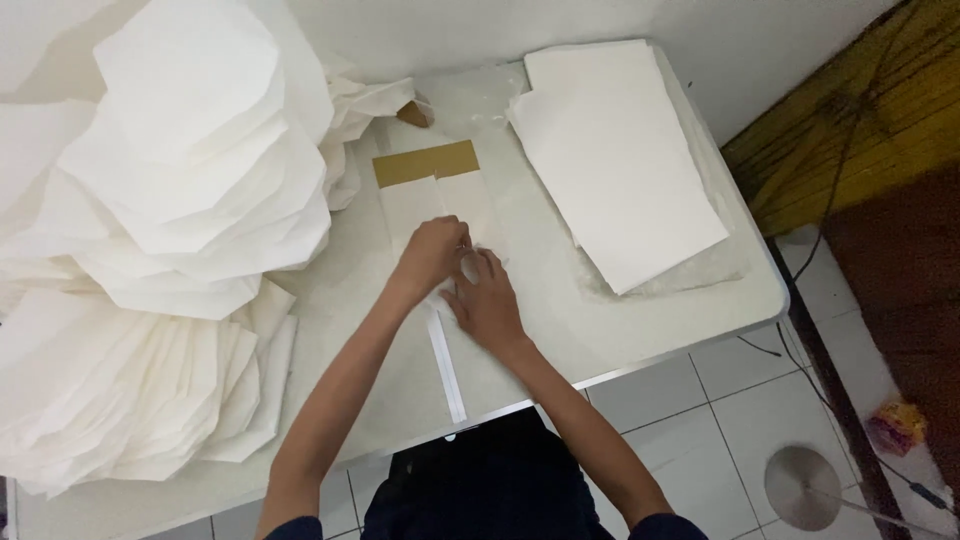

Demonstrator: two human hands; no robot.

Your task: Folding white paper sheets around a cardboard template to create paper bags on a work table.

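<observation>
The fingers of the left hand are bent and pinch the near edge of a white sheet that lies flat in the middle of the bench. The fingers of the right hand are more stretched; they press down on the same edge, and the two hands touch each other there. I cannot tell if the right fingers hold something small between them.

To do this well, I think the person should keep the right hand flat as an anchor, so the sheet does not slide, and pull or fold only with the left fingertips, slowly, because the material looks thin and creases easily.

The sheet is pale and slightly transparent, with a tan band across its far end that has a small notch. A narrow white strip runs from under the hands toward the bench edge.

To the left rises a big heap of folded white pieces. To the right lies a flat stack of white sheets. Below is a tiled floor.
</observation>
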